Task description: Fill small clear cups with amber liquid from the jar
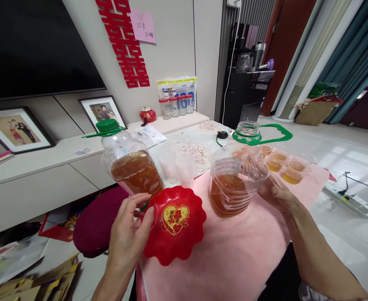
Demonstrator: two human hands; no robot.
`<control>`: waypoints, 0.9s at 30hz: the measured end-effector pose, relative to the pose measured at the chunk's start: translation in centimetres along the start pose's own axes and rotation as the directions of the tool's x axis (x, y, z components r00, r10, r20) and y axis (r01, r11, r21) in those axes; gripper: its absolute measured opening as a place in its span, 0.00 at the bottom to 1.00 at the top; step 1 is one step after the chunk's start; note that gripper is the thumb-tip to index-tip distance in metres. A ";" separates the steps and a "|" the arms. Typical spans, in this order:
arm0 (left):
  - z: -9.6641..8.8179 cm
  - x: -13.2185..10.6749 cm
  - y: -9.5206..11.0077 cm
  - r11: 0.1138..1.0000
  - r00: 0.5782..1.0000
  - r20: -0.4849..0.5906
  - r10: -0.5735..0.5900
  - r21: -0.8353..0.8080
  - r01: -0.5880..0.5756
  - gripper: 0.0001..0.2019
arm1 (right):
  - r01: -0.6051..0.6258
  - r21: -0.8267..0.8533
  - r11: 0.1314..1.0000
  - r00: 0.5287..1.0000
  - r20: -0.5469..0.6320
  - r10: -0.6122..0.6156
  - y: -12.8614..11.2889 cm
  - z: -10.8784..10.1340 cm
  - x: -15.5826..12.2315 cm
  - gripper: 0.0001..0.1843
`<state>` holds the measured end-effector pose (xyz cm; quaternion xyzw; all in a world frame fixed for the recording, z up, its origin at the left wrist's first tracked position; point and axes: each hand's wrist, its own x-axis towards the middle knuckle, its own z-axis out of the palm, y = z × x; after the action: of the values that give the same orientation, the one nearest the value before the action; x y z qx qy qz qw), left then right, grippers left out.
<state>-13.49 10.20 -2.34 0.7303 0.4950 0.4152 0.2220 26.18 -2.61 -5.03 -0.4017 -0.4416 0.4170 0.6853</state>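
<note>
On a soft, slightly creased pink cloth (234, 255), a squarish clear plastic jug (230, 196) with ribbed lower walls stood uncapped, partly filled with reddish-amber liquid. A threaded round mouth topped it, and a flat green plastic loop handle (279, 133) stuck out to the right from its neck. The right hand (274, 192) was curved around the jug's right side, its fingers spread against the wall and showing blurred through the clear plastic.

The left hand (130, 228) was half closed, thumb and fingers bent towards each other at the left rim of a glossy red scalloped plate (184, 242), shallow and flower-shaped, printed in gold with a heart. A bit of green showed beside its fingertips; whether the hand gripped that or the rim, I could not tell.

Beyond the plate rose a second, bulging clear bottle (136, 169) of similar liquid, closed by a domed green cap (107, 126). Between the two vessels stood stacks of thin, translucent ribbed cups (185, 169). To the right, clear cups of golden liquid (292, 173) sat grouped on the cloth. Behind lay a pale sheet with a floral pattern (191, 152), and at the left was a rounded maroon fabric seat (94, 228).
</note>
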 end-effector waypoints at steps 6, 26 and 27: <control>3.1 0.9 6.2 0.965 0.915 0.399 -0.051 -0.217 0.149 0.27 | 0.010 -0.131 0.991 0.993 0.118 0.005 -1.4 1.1 0.2 0.60; 9.8 3.4 8.8 0.795 0.754 0.588 0.293 -0.588 0.149 0.39 | 0.142 -0.005 0.990 0.986 0.087 -0.141 0.1 4.1 2.5 0.66; 9.6 3.6 8.7 0.825 0.760 0.583 0.287 -0.553 0.114 0.38 | 0.143 0.004 0.990 0.986 0.082 -0.143 0.3 4.0 2.6 0.65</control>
<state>-0.26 10.74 0.11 0.7528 0.2087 0.2748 0.5606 23.02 0.63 -3.41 -0.3524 -0.4974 0.3825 0.6944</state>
